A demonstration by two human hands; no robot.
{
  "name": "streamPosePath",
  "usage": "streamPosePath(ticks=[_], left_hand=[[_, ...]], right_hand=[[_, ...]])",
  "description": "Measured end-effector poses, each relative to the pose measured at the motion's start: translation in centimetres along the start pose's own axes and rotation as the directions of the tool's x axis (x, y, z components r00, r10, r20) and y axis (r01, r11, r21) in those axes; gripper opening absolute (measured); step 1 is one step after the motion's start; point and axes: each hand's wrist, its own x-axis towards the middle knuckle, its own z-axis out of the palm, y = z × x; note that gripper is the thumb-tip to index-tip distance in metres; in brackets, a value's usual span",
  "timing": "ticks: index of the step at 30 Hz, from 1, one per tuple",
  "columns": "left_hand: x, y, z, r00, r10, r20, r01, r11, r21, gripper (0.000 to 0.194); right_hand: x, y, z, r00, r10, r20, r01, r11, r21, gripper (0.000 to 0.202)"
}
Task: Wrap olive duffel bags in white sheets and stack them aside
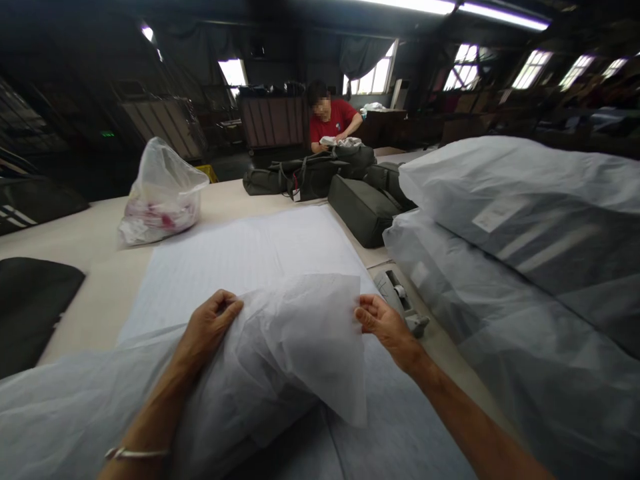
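A translucent white plastic bag [280,353] lies in front of me with its end raised toward the right. Something dark shows faintly through its lower part. My left hand [213,323] pinches the bag's upper edge between thumb and fingers. At the bag's right edge, my right hand [385,327] is closed with thumb and fingertips on the sheet. Beneath the bag spreads a flat white sheet [240,247] on the table. A grey tape dispenser [400,293] sits just beyond my right hand.
Wrapped dark bags in white plastic [525,220] are stacked at the right. Dark green bags [365,207] lie at the table's far side, where a person in a red shirt [345,120] leans over. A knotted clear bag [163,200] stands far left; a dark bag [35,313] lies nearer left.
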Motion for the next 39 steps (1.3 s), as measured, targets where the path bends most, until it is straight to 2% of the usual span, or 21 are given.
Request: streamPosePath(ticks=[2,4,6,8,10,12,15,17,22,25,27,28,29,30,32,33,34,36,38,39], left_hand=[[0.2,-0.3,0.3,1.0,0.0,0.021,-0.001,1.0,0.027,0.04],[0.2,-0.5,0.5,1.0,0.001,0.022,-0.002,1.0,0.03,0.038],[0.0,-0.6,0.5,1.0,0.001,0.01,-0.002,1.0,0.021,0.037],[-0.2,-0.4,0.6,1.0,0.0,-0.007,0.001,1.0,0.007,0.037],[-0.5,-0.2,0.6,0.999,-0.007,-0.032,0.007,1.0,-0.003,0.037],[-0.8,0.0,0.7,0.998,-0.009,-0.062,0.008,1.0,-0.013,0.036],[-1.1,0.2,0.8,0.996,-0.009,-0.093,0.007,1.0,-0.027,0.035],[-1.1,0.2,0.8,0.996,-0.012,-0.091,0.01,1.0,-0.029,0.035],[-0.5,0.3,0.7,0.999,-0.018,-0.032,0.019,1.0,0.015,0.034],[0.0,0.2,0.9,0.999,-0.033,-0.004,0.033,0.997,0.067,0.03],[0.1,0.1,1.0,0.999,-0.036,0.006,0.035,0.994,0.106,0.028],[0.1,0.1,1.1,0.999,-0.037,0.012,0.035,0.992,0.123,0.027],[0.2,0.1,1.2,0.999,-0.039,0.021,0.036,0.99,0.135,0.026],[0.2,0.1,1.2,0.999,-0.043,0.029,0.039,0.989,0.14,0.026],[0.2,0.1,1.2,0.998,-0.055,0.035,0.05,0.99,0.13,0.026],[0.2,0.1,1.2,0.997,-0.063,0.034,0.059,0.991,0.123,0.026],[0.3,0.0,1.2,0.997,-0.07,0.032,0.066,0.991,0.115,0.025],[0.4,-0.2,1.2,0.996,-0.08,0.03,0.076,0.992,0.097,0.025],[0.6,-0.7,1.4,0.997,-0.069,0.03,0.067,0.995,0.07,0.024],[0.7,-1.0,1.5,0.998,-0.057,0.029,0.056,0.997,0.055,0.024]], right_hand=[[-0.4,0.7,0.2,0.991,0.087,0.104,-0.094,0.994,0.062,0.063],[-1.0,1.1,0.8,0.988,0.09,0.127,-0.103,0.989,0.102,0.059],[-1.5,1.1,1.5,0.999,0.021,0.03,-0.023,0.997,0.07,0.05],[-1.6,0.6,2.0,0.991,-0.085,-0.106,0.081,0.996,-0.048,0.044],[-1.1,0.0,2.3,0.954,-0.213,-0.211,0.169,0.963,-0.209,0.044],[-0.2,-0.7,2.3,0.897,-0.35,-0.27,0.239,0.898,-0.369,0.046],[1.9,-1.5,2.1,0.803,-0.52,-0.29,0.304,0.777,-0.552,0.047],[3.4,-1.8,2.0,0.773,-0.568,-0.282,0.315,0.73,-0.607,0.047],[6.8,-1.6,1.8,0.783,-0.552,-0.286,0.278,0.722,-0.633,0.049],[7.9,-0.4,0.8,0.837,-0.446,-0.316,0.2,0.789,-0.581,0.05],[8.0,0.3,0.0,0.866,-0.388,-0.315,0.146,0.799,-0.583,0.052],[7.8,0.4,-0.4,0.861,-0.4,-0.314,0.144,0.784,-0.604,0.053],[7.3,0.2,-0.5,0.836,-0.451,-0.313,0.168,0.753,-0.636,0.053],[6.7,-0.3,-0.4,0.791,-0.529,-0.307,0.214,0.71,-0.671,0.051],[4.9,-2.0,0.8,0.674,-0.698,-0.242,0.349,0.589,-0.729,0.043],[3.9,-3.1,2.0,0.633,-0.757,-0.162,0.434,0.521,-0.735,0.036],[3.0,-4.1,3.5,0.616,-0.787,-0.044,0.528,0.454,-0.717,0.029],[1.6,-5.8,7.2,0.603,-0.75,0.273,0.715,0.356,-0.602,0.025],[1.3,-6.2,11.0,0.552,-0.611,0.568,0.826,0.305,-0.474,0.031],[1.6,-6.0,12.7,0.533,-0.523,0.665,0.845,0.291,-0.449,0.037]])
